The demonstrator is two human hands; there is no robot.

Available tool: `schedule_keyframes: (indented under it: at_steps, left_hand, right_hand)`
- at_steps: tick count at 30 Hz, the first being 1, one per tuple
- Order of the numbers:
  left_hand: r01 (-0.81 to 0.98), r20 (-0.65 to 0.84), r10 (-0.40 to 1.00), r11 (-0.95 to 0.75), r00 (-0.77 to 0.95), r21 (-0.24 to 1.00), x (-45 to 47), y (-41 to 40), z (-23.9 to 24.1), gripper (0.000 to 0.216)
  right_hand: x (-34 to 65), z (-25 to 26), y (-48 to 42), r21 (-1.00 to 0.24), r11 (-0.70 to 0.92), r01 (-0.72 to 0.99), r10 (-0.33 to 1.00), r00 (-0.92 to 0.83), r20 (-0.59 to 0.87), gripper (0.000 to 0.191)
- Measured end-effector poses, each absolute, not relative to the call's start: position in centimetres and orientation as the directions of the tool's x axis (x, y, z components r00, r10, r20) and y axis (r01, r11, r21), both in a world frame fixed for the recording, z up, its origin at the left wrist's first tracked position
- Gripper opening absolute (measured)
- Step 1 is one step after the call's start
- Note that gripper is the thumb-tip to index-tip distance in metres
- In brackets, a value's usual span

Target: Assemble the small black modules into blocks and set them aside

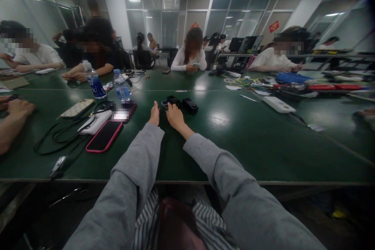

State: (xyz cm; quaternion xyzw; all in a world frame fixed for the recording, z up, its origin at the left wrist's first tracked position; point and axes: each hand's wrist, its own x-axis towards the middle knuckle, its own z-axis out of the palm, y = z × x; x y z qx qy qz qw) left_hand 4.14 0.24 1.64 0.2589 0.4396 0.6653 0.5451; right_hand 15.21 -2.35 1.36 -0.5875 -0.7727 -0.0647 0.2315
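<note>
On the green table, my left hand (155,114) stands on its edge with the fingers stretched out, holding nothing that I can see. To its right, my right hand (175,116) has its fingers bent and closed on a small dark device (164,103) with a lighter top face. My fingers partly cover that device. Just behind the right hand lies a black open-topped box-like piece (174,99). A second black block (190,106), like a small case, rests to the right of it, apart from both hands.
Left of my hands lie a pink-edged phone (104,136), a white power bank (95,122), a patterned phone (77,108) and black cables. Two water bottles (122,86) stand behind them. A white device (278,104) and piled cables (249,83) lie right. Other people sit around the table.
</note>
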Motion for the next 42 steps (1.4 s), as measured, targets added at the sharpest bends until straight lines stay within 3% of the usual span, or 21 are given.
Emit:
schedule_keyframes:
  at_steps: [4, 8, 13, 16, 20, 23, 28, 31, 35, 39, 42]
  left_hand:
    - [-0.522, -0.186, 0.945, 0.019, -0.268, 0.853, 4.1, 0.1, 1.8, 0.035]
    - [-0.555, -0.174, 0.948, -0.003, -0.266, 0.832, 4.0, 0.1, 1.6, 0.029]
    - [-0.544, -0.16, 0.941, -0.029, -0.297, 0.839, 3.9, 0.0, 1.6, 0.023]
    - [-0.416, -0.106, 0.916, -0.071, -0.388, 0.907, 3.7, -0.9, 2.3, 0.019]
    - [-0.217, 0.121, 0.871, -0.25, -0.476, 0.944, 3.9, -2.9, 3.8, 0.014]
    - [-0.181, 0.209, 0.908, -0.289, -0.363, 0.94, 5.1, -4.4, 4.4, 0.014]
    - [-0.069, 0.175, 0.984, -0.176, -0.017, 0.982, 8.0, -5.8, 3.3, 0.008]
    - [0.018, 0.164, 0.986, -0.164, 0.008, 0.986, 8.8, -5.9, 2.1, 0.013]
    - [-0.103, 0.099, 0.995, -0.097, 0.013, 0.99, 8.8, -5.1, 1.4, 0.018]
    - [-0.13, -0.037, 0.993, 0.052, 0.113, 0.99, 8.9, -4.5, 2.0, 0.018]
    - [-0.246, -0.127, 0.969, 0.178, 0.21, 0.953, 9.0, -4.4, 2.8, 0.019]
  right_hand:
    - [15.2, 1.2, -2.7, -0.216, 0.312, 0.925, 0.876, -0.192, 0.443, 0.051]
    - [16.4, 2.2, -3.0, -0.244, 0.376, 0.894, 0.799, -0.18, 0.573, 0.056]
    - [20.7, 3.3, -2.4, -0.285, 0.287, 0.915, 0.707, -0.002, 0.707, 0.054]
    - [23.3, 2.2, -1.4, -0.316, 0.154, 0.936, 0.788, 0.077, 0.611, 0.057]
    - [24.8, 0.5, -0.5, -0.319, 0.083, 0.944, 0.884, 0.078, 0.462, 0.058]
    - [24.8, 0.2, -1.1, -0.274, 0.106, 0.956, 0.883, 0.037, 0.468, 0.06]
    - [25.0, 0.8, -4.6, -0.177, 0.145, 0.973, 0.894, -0.053, 0.445, 0.061]
    - [25.4, 1.1, -7.1, -0.124, 0.16, 0.979, 0.892, -0.089, 0.442, 0.062]
    - [25.4, 1.3, -9.3, -0.107, 0.195, 0.975, 0.892, -0.131, 0.433, 0.064]
    - [25.1, 1.2, -9.7, -0.123, 0.216, 0.969, 0.891, -0.144, 0.431, 0.064]
    - [25.0, 1.0, -9.5, -0.143, 0.218, 0.965, 0.887, -0.135, 0.442, 0.063]
